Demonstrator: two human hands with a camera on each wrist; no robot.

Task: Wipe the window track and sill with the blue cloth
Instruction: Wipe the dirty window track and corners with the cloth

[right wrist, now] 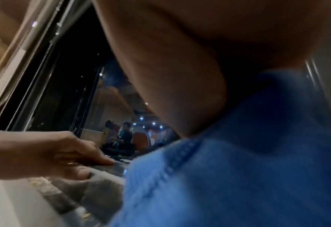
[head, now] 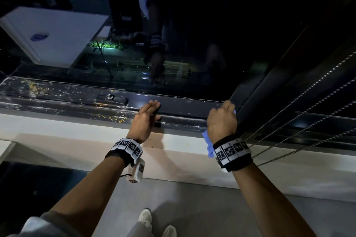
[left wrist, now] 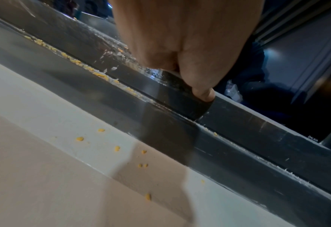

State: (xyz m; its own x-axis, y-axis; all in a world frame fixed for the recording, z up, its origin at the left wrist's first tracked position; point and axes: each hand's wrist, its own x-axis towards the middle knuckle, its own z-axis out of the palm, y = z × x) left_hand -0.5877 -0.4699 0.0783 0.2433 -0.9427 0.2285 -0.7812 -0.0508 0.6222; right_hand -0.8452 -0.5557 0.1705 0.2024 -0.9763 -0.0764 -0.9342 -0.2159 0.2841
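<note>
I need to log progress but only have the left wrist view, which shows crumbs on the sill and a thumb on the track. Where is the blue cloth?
Observer: The right hand grips the blue cloth at the track's right end, against the dark upright frame.
Operator: What are the left hand's other fingers doing?
Observer: The left hand lies open, its fingers straight on the window track.
Operator: Any dirt further left?
Observer: Yes, yellow crumbs and white specks cover the track's far left.
</note>
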